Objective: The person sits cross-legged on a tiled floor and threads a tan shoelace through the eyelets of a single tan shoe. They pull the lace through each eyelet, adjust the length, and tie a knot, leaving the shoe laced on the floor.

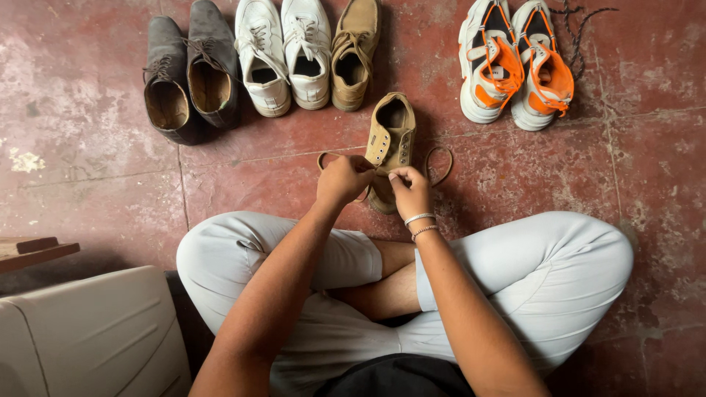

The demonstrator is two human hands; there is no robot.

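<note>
I see the red floor (103, 162) | row at its far edge: grey shoes (187, 73), white sneakers (283, 55), orange-white sneakers (515, 62), tan shoe (354, 53) | nearer me, tan shoe with lace (390, 143) | left hand (343, 180) and right hand (410, 191) fingers each pinch its lace.
</note>
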